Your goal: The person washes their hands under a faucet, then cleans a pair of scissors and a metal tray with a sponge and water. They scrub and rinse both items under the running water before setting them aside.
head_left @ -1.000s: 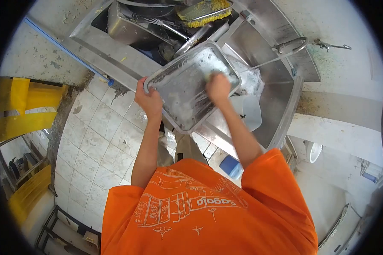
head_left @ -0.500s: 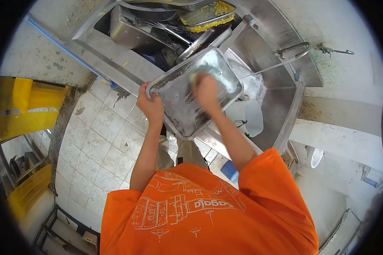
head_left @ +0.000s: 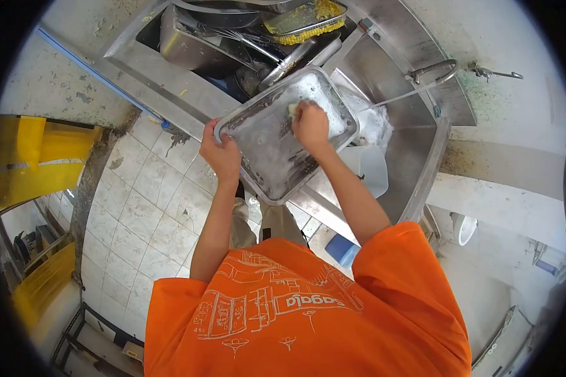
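Tray look: rectangular metal tray [head_left: 258,154], rounded corners, raised rim; inner face wet, streaked grey, white suds [head_left: 321,88] thickest toward the far right end, darker patches along the edges.
Tray place: held up over the front edge of the steel sink [head_left: 412,166], inner face up toward the head camera.
Left grip: left hand [head_left: 220,154] clasped the near-left corner, thumb over the rim; fingers beneath mostly hidden.
Right grip: right hand [head_left: 311,125] was closed around a small pale yellow-green scrubber [head_left: 292,110], pressed to the sudsy face.
Sink: smooth brushed metal, white foam [head_left: 376,122] inside, thin stream falling from a curved metal faucet [head_left: 446,70].
Container: translucent white plastic, rounded [head_left: 374,173], in the basin beside the tray.
Pile beyond tray: deep boxy steel pan [head_left: 192,50], wire whisk [head_left: 248,41], metal tray with bumpy yellow residue [head_left: 305,25].
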`<control>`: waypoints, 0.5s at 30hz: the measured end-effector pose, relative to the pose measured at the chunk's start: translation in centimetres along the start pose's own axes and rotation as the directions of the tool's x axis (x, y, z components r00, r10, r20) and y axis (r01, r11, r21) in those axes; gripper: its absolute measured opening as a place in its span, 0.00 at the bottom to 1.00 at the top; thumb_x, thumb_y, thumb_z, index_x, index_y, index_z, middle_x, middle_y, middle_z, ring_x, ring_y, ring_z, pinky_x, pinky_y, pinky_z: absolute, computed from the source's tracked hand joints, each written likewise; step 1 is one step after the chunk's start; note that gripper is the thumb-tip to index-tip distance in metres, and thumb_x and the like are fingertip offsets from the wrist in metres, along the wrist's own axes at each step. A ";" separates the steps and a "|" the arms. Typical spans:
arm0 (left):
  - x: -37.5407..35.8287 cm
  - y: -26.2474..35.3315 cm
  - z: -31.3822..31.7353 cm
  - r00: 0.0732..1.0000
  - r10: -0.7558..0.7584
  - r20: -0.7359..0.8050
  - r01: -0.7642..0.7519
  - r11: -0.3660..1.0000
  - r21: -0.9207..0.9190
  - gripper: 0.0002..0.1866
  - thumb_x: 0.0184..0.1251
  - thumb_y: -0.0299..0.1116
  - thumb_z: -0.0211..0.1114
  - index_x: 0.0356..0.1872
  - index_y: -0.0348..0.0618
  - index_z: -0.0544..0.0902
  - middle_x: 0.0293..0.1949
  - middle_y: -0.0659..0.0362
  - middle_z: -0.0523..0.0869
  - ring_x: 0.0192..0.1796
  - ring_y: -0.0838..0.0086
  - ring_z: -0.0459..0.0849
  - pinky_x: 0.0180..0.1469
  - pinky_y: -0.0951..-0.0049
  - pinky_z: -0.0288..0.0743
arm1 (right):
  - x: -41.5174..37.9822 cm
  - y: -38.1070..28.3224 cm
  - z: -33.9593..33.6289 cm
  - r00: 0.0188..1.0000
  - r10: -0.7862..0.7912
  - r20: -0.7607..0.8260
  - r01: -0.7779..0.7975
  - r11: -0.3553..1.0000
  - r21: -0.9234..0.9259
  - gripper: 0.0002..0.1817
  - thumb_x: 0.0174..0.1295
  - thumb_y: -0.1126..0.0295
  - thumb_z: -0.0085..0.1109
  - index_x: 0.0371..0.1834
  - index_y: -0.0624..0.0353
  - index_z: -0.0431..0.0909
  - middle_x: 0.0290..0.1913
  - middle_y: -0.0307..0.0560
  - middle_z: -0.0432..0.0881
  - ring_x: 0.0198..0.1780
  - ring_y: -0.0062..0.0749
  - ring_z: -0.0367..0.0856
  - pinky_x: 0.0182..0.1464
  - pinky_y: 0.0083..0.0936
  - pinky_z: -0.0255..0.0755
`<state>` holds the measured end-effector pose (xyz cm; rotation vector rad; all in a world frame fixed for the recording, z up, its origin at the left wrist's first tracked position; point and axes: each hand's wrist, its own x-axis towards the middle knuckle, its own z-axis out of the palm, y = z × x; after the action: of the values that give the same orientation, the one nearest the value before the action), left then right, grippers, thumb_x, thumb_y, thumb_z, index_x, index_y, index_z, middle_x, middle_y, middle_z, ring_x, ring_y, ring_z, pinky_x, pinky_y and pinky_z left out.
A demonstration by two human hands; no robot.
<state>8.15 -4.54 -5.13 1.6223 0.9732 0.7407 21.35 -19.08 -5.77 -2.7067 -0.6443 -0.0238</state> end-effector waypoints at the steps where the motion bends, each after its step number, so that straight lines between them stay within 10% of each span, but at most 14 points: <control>1: 0.1 -0.5 0.2 1.000 0.023 0.000 -0.023 1.000 -0.018 0.17 0.50 0.13 0.53 0.42 0.35 0.79 0.36 0.49 0.84 0.42 0.64 0.82 0.49 0.71 0.71 | 1.0 0.9 0.2 1.000 0.018 0.023 -0.016 0.996 -0.087 0.07 0.46 0.75 0.58 0.30 0.65 0.79 0.35 0.60 0.79 0.36 0.53 0.81 0.39 0.42 0.77; 15: 0.6 -0.3 0.1 0.998 0.057 -0.010 -0.057 0.998 -0.040 0.16 0.51 0.15 0.54 0.42 0.33 0.79 0.35 0.51 0.84 0.40 0.68 0.81 0.47 0.72 0.71 | 0.9 -0.8 -0.2 0.999 -0.017 0.033 0.019 0.997 -0.073 0.09 0.46 0.77 0.56 0.33 0.62 0.78 0.36 0.59 0.79 0.36 0.53 0.81 0.41 0.42 0.76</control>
<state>8.48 -4.05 -5.43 1.6183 0.9158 0.8020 21.78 -18.10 -5.22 -2.7772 -0.6906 -0.0078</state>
